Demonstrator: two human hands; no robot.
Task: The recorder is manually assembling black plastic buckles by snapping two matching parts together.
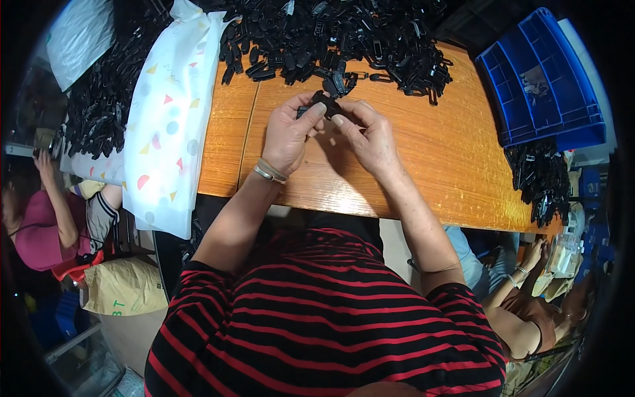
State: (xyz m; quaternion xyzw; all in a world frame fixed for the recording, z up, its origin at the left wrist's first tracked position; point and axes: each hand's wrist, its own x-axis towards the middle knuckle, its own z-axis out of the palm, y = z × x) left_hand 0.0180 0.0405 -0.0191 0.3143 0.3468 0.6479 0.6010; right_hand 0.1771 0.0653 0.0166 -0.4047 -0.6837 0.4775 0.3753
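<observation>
Over the wooden table [423,159], my left hand [287,135] and my right hand [376,140] meet in front of me. Between them is a small black plastic part [327,103], its exact kind partly hidden by my fingers. My left thumb presses on it from the left. My right thumb and fingers pinch its right side. Just beyond my fingertips lies a large heap of similar black plastic pieces [317,43], some of them clip-like with slotted frames; the nearest loose ones almost touch the part in my hands.
A white plastic sheet with coloured shapes [162,132] covers the table's left side. More black pieces [99,109] are piled beyond it. At the right stands a blue crate [562,86] above another black heap [539,185]. People sit at left and right, near a tan sack [126,288].
</observation>
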